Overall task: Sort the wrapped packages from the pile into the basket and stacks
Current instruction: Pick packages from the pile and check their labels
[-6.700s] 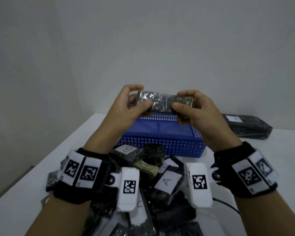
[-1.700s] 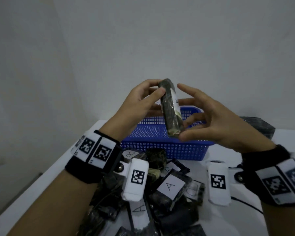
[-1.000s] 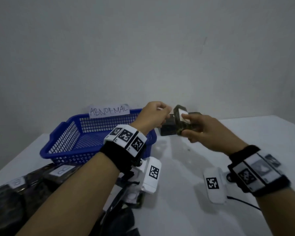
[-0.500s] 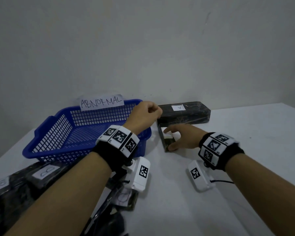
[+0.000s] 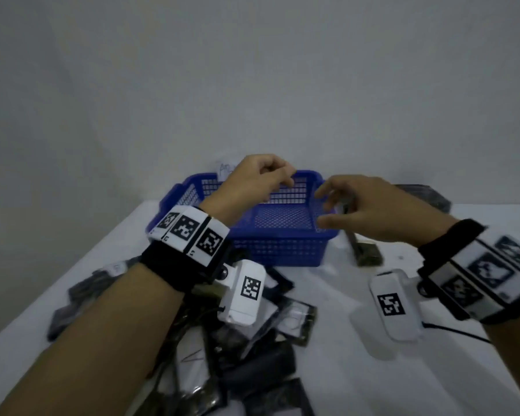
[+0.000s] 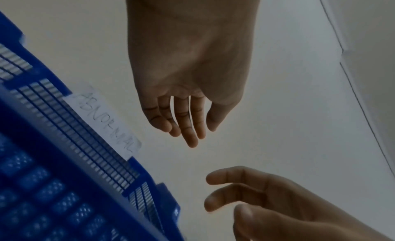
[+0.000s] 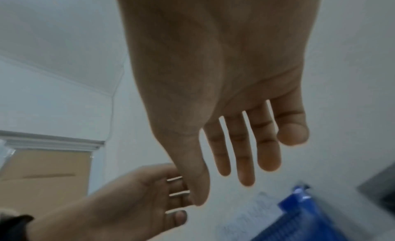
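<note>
The blue mesh basket point(image 5: 278, 251) stands at the back of the white table, empty inside. My left hand point(image 5: 281, 177) hovers over its far side with loosely curled fingers that hold nothing. Over the basket's right rim hangs my right hand point(image 5: 324, 205), fingers relaxed and empty. A wrapped package point(image 5: 364, 251) lies on the table just right of the basket. The pile of dark wrapped packages point(image 5: 246, 349) sits in front, under my left forearm. In the wrist views the left hand point(image 6: 188, 126) and right hand point(image 7: 245, 156) both show straight, empty fingers.
A longer dark package point(image 5: 427, 195) lies at the back right near the wall. The basket's paper label point(image 6: 107, 121) reads ABNORMAL. Bare table point(image 5: 433, 385) stretches to the right of the pile. The wall runs close behind the basket.
My right hand set the package down right of the basket and let go. Both hands have drawn back over the basket, and the view has swung back toward the pile.
</note>
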The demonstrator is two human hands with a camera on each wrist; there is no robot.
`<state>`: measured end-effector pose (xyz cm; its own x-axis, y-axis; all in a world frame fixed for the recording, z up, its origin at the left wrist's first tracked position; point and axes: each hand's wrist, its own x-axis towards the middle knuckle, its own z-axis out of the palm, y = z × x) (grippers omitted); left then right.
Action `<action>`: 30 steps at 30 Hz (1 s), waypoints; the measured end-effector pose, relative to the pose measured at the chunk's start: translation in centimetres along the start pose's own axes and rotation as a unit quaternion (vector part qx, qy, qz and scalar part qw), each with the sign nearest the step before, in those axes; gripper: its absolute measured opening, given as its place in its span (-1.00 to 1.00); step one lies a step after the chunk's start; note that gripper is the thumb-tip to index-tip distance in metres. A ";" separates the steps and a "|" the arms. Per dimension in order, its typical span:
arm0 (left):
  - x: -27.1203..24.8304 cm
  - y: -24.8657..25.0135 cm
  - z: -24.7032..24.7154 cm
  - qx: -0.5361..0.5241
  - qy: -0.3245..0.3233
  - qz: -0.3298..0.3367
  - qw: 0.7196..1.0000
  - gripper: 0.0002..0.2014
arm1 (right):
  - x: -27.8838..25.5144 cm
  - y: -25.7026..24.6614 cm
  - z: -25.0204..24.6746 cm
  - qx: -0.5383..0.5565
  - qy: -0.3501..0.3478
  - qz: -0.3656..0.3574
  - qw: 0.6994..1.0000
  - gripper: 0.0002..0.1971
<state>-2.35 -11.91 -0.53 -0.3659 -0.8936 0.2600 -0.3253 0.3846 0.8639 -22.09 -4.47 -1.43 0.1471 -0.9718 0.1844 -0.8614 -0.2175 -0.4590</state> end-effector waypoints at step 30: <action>-13.3 -14.3 -16.2 0.429 0.242 0.148 0.858 -0.80 | 2.1 -17.0 13.6 0.020 -0.191 -0.177 0.965 -0.68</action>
<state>21.27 -9.31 -9.40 -0.2063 -0.6397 0.7404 -0.8787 0.4540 0.1474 -0.51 -4.09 -5.03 0.6044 -0.7966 0.0057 -0.7052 -0.5383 -0.4614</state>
